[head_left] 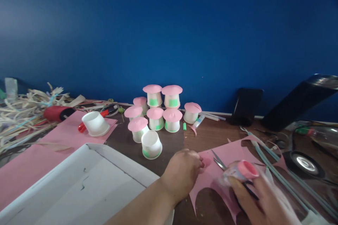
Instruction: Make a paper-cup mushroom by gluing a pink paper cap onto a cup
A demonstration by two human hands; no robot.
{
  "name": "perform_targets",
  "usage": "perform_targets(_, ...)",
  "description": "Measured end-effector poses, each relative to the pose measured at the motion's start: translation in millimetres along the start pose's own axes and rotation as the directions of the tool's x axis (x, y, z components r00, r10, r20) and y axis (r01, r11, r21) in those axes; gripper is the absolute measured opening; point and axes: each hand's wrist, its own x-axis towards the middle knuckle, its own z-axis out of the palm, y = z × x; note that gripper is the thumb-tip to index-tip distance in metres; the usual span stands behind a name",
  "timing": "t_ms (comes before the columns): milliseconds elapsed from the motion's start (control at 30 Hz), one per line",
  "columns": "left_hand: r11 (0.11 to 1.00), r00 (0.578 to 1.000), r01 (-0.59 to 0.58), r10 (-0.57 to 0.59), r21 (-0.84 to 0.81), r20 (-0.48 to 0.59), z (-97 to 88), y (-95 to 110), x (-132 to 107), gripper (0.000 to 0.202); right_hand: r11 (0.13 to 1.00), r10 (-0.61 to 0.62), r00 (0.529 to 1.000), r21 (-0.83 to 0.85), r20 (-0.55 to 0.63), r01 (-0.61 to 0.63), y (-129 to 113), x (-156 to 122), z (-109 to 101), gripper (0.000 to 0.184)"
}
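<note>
Right fingers (241,194) around pink-capped bottle (246,170), scissors (219,162) near, pink paper (239,152) below

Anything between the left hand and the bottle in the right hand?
Yes: open scissors show between left hand and bottle, over the pink paper. Whether they'd actually obstruct is unclear; depth is hard to judge.

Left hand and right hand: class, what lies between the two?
The head view shows cut pink paper and scissor blades between left hand and right hand.
</note>
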Motion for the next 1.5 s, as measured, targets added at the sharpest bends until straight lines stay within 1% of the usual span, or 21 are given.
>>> perform_targets(33, 1.000, 1.000, -0.001, 0.001, 0.002, 0.003, 0.5, -0.4, 1.1, 0.019, 1.000, 0.012, 1.000, 0.018, -0.021, -0.012, 1.4, -1.1, -2.0, 0.023)
perform_targets(100, 1.000, 1.000, -0.003, 0.003, 0.005, 0.004, 0.6, -1.0, 2.6, 0.021, 0.999, 0.010, 1.000, 0.047, -0.020, -0.009, 0.4, -2.0, -4.0, 0.024)
perform_targets(200, 1.000, 1.000, -0.023, 0.023, -0.007, -0.007, -1.0, -1.6, 2.0, 0.023, 0.997, -0.029, 0.999, 0.078, 0.033, 0.026, -7.3, -1.4, -0.4, 0.022)
perform_targets(333, 0.997, 0.998, -0.064, 0.063, -0.044, -0.021, -2.7, -2.9, -1.2, 0.018, 0.988, -0.074, 0.994, 0.139, 0.084, 0.062, -15.7, 1.9, 9.6, 0.018)
perform_targets(500, 0.997, 0.998, -0.049, 0.046, -0.062, -0.039, -1.6, -3.6, -2.6, 0.016, 0.991, -0.091, 0.980, 0.118, 0.177, 0.070, -19.6, 13.1, 11.3, 0.012)
perform_targets(633, 0.998, 0.999, -0.028, 0.025, -0.063, -0.048, 0.1, -3.3, -2.5, 0.016, 0.986, -0.145, 0.971, 0.105, 0.189, 0.127, -23.0, 19.1, 7.1, 0.011)
perform_targets(733, 0.997, 0.999, -0.032, 0.029, -0.064, -0.046, 0.9, -3.5, -3.0, 0.017, 0.979, -0.199, 0.967, 0.068, 0.161, 0.190, -23.6, 18.9, 6.3, 0.015)
perform_targets(833, 0.997, 0.998, -0.045, 0.043, -0.067, -0.041, 1.0, -3.9, -3.8, 0.017, 0.974, -0.228, 0.960, 0.037, 0.165, 0.225, -21.4, 16.5, 5.7, 0.015)
perform_targets(900, 0.997, 0.998, -0.046, 0.043, -0.066, -0.043, 1.3, -4.5, -3.7, 0.018, 0.975, -0.223, 0.965, 0.009, 0.140, 0.223, -18.0, 14.0, 3.6, 0.014)
perform_targets(1067, 0.998, 0.998, -0.030, 0.027, -0.056, -0.053, 5.4, -7.8, 0.1, 0.016, 0.980, -0.172, 0.985, -0.104, -0.018, 0.169, -6.8, 8.0, -5.5, 0.027)
perform_targets(1133, 0.998, 0.998, -0.021, 0.019, -0.051, -0.055, 6.0, -8.8, 1.3, 0.016, 0.982, -0.156, 0.986, -0.116, -0.053, 0.150, -5.3, 7.5, -5.5, 0.028)
perform_targets(1200, 0.998, 0.998, -0.019, 0.016, -0.054, -0.055, 4.6, -8.5, 1.3, 0.019, 0.986, -0.156, 0.987, -0.070, -0.027, 0.154, -5.9, 7.4, -1.4, 0.026)
perform_targets(1333, 0.997, 0.998, -0.030, 0.026, -0.075, -0.052, -0.7, -5.7, -0.6, 0.019, 0.992, -0.122, 0.986, 0.051, 0.111, 0.117, -9.3, 6.4, 11.2, 0.017)
perform_targets(1400, 0.996, 0.998, -0.028, 0.024, -0.081, -0.050, -2.0, -4.7, -1.0, 0.019, 0.993, -0.104, 0.983, 0.061, 0.152, 0.096, -11.2, 7.4, 14.8, 0.016)
perform_targets(1500, 0.996, 0.999, -0.018, 0.015, -0.082, -0.045, -2.0, -4.3, -0.7, 0.017, 0.993, -0.109, 0.980, 0.060, 0.167, 0.100, -15.5, 12.7, 15.0, 0.015)
